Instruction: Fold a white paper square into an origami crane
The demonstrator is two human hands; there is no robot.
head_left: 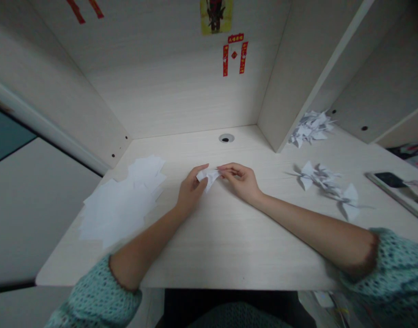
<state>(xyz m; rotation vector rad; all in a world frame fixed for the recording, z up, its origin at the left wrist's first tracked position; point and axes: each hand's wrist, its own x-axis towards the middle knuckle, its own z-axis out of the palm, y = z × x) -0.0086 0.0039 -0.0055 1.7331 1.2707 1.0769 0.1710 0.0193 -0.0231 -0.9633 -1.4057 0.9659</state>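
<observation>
Here's the small folded paper (212, 176), white and creased, held between two hands just above the middle of the bench (229, 250). The left hand (189, 193) has it pinched, thumb in front and fingers behind, a narrow grip on its left side. And the right hand (245, 182) closes its fingertips on the paper's right tip, the forearm stretching in from the right.

Out to the left, a spread of white sheets (116, 205), loosely overlapping, lies flat near the bench's edge. Over on the right, a cluster of folded paper figures (327, 180), pointed and winged, and behind it a bigger heap of folded paper (313, 127) beyond the upright panel (306, 68). A flat device (405, 193) rests at the far right. Straight ahead, a round cable hole (226, 138), and red stickers (225, 61) up on the back board.
</observation>
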